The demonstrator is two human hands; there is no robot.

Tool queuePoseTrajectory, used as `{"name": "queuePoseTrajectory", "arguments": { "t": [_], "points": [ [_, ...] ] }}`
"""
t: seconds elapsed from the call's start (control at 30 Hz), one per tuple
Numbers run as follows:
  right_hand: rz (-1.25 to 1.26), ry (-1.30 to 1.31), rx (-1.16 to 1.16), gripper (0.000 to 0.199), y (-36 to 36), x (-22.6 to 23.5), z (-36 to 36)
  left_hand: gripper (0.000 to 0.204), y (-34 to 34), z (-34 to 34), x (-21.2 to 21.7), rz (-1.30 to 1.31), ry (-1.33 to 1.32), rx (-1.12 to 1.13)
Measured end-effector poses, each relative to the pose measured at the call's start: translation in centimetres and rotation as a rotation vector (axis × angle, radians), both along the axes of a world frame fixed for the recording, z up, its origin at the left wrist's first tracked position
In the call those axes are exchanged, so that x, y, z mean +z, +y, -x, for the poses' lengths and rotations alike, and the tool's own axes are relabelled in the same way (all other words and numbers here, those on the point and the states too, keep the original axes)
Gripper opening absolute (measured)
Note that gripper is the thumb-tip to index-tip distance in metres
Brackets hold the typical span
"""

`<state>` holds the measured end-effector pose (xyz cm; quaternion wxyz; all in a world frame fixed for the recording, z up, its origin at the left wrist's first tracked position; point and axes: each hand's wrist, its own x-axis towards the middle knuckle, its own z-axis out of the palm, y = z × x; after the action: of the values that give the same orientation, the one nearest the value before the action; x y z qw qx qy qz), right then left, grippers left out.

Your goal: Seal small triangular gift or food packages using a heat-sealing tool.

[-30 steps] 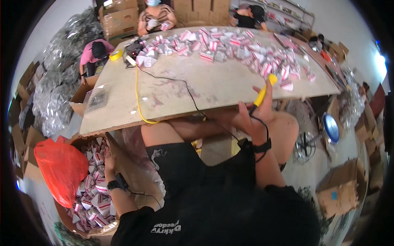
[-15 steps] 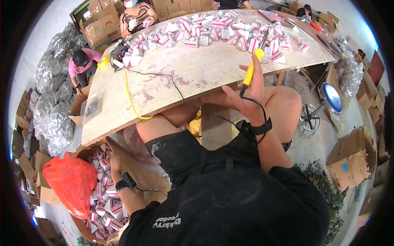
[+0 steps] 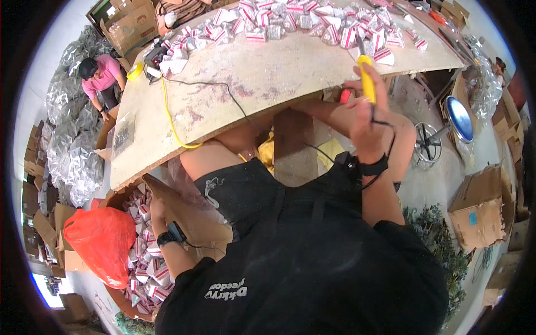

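Yellow-handled tool sits clamped in the right hand at the table's near edge; the left hand reaches into a carton of folded red-and-white boxes, grip unclear. Many such boxes already crowd the table's far side, plenty remain below

An orange plastic bag lies beside stacked cardboard boxes. A blue stool stands on the floor. A person in a pink shirt crouches among clear plastic bags.
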<state>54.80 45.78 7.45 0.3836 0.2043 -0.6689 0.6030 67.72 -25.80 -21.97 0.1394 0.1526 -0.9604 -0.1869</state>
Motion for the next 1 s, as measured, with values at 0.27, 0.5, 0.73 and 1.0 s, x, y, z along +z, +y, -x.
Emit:
{"name": "queuePoseTrajectory", "arguments": {
  "t": [0.27, 0.5, 0.73, 1.0],
  "points": [
    [0.283, -0.128, -0.284, 0.042, 3.3, 1.0, -1.1, 0.031, -1.2, 0.8, -0.9, -0.006, -0.018, 0.045],
    [0.319, -0.14, -0.239, 0.032, 3.4, 1.8, -1.5, 0.031, -5.7, 0.1, -2.6, -0.244, 0.113, -0.016],
    [0.241, -0.134, -0.149, 0.041, 3.6, 1.7, 0.4, 0.029, -6.8, 1.6, -5.8, 0.089, -0.23, 0.091],
    [0.058, -0.339, -0.137, 0.057, 5.8, -1.1, 5.2, 0.019, 6.1, 2.2, 0.8, 0.367, -0.383, 0.044]
  ]
}}
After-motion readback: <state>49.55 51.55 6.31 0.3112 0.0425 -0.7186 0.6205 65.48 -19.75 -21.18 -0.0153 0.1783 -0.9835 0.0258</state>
